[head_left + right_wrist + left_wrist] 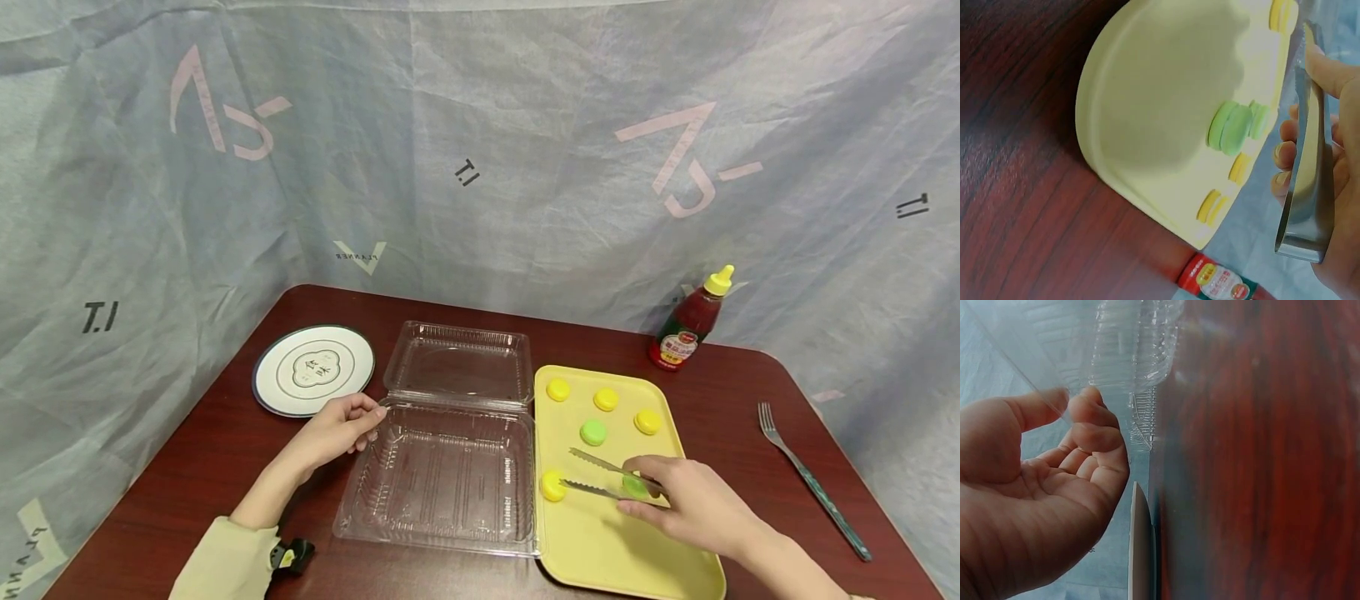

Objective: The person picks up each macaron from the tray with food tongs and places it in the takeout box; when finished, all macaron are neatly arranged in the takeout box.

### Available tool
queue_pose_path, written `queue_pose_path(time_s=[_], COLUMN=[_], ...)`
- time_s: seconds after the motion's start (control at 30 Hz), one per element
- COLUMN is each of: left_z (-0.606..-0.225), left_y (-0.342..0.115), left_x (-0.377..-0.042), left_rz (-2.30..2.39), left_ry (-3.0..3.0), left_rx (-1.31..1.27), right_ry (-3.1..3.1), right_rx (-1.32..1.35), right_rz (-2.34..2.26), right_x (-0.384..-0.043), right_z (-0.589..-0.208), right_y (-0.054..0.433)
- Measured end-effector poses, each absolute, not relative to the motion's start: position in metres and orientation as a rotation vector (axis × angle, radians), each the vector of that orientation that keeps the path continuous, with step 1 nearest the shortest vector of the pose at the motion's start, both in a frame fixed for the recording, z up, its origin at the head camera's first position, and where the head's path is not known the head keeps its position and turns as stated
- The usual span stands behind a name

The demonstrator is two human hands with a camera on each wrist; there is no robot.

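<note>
Clear plastic forms the open container point(453, 483) lying on the dark red-brown table point(750, 450), one half toward the far side and the other toward the near side. The left hand point(341, 429) pinches the near half's rim between thumb and fingers, close to its far left corner. The right hand point(686, 500) grips metal tongs point(1310, 187) above the yellow tray point(630, 550), which sits just to the right of the container. The two arms of the tongs stand apart with nothing between their tips, which point left.

On the tray lie six macarons. Three yellow macarons point(606, 399) are spread across the far end, with one green macaron point(593, 432) a little nearer. Another yellow one point(553, 487) rests by the tray's left edge beside the lower tong tip; whether they touch cannot be told. A second green one point(634, 486) shows partly hidden behind the right hand and tongs.

A white plate point(279, 367) with a dark rim lies at the far left, a red sauce bottle point(684, 329) stands at the far right, and a fork point(817, 492) lies right of the tray
</note>
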State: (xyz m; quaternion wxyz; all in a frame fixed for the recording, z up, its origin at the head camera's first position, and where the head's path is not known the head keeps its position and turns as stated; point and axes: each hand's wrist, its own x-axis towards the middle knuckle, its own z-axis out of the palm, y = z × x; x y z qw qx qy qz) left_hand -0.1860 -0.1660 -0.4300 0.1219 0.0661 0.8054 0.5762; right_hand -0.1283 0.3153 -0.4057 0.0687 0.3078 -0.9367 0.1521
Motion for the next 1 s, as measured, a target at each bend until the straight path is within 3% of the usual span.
queue_pose_path(time_s=[1.0], left_z=[-0.433], left_y=[-0.167], left_x=[-0.187], left_rz=[1.691], left_ry=[2.346], left_rx=[0.207], right_ry=[-2.850], right_rx=[1.046], right_rz=[0.387], right_x=[-0.132], right_z=[-0.413], right_y=[0.303])
